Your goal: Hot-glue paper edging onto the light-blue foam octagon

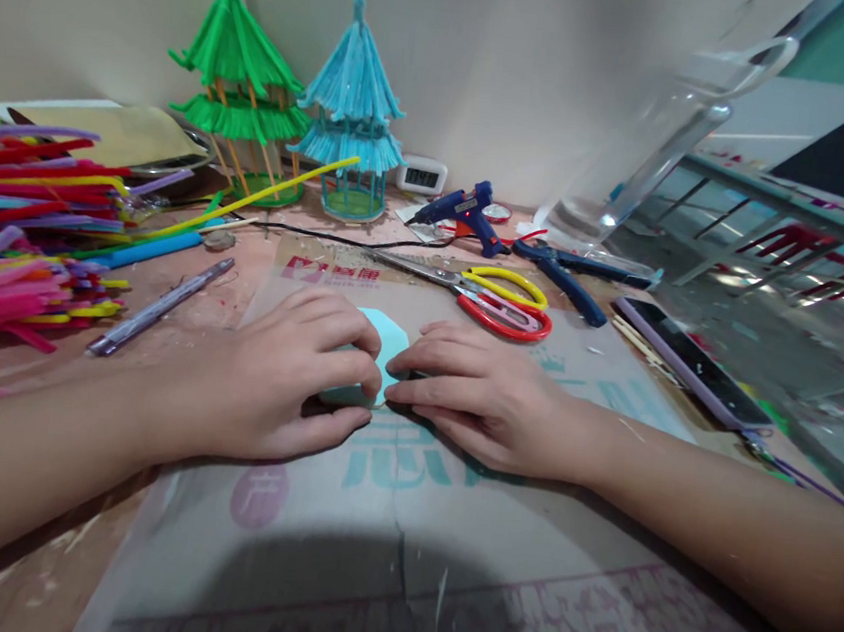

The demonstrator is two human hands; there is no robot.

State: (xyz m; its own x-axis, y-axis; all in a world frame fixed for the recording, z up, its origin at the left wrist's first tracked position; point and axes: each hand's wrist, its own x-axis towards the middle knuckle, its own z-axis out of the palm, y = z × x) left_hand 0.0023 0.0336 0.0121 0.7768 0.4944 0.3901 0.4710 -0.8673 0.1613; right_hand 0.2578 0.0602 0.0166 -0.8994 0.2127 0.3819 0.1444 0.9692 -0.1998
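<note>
My left hand (287, 377) and my right hand (478, 392) lie side by side on a cardboard sheet (401, 515). Both press on a small light-blue paper piece (391, 341), which is largely hidden under the fingers. The fingertips of the two hands nearly touch over it. Yellow and red scissors (491, 298) lie just beyond my right hand.
A pile of coloured pipe cleaners (23, 234) fills the left. A green pagoda model (239, 86) and a blue pagoda model (351, 108) stand at the back. A blue glue gun (467, 215), pliers (569, 276), a phone (695, 365) and a clear jug (659, 140) are to the right.
</note>
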